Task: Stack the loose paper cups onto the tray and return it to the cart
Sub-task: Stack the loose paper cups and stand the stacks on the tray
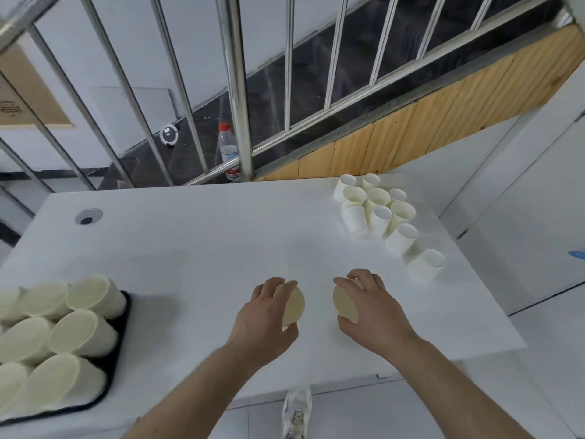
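Note:
My left hand (264, 318) grips a white paper cup (293, 307) near the table's front edge, its mouth turned to the right. My right hand (370, 307) grips a second paper cup (345, 303), its mouth turned to the left. The two cup mouths face each other with a gap between them. A black tray (122, 324) at the front left holds several upright cups (72, 331), partly cut off by the frame. Several loose cups (380, 207) stand grouped at the table's far right.
The white table (196, 248) has a round grommet hole (88, 216) at its far left. Behind it rise a metal railing (237, 90) and a water bottle (227, 147). A shoe (296, 410) shows below the front edge. No cart is in view.

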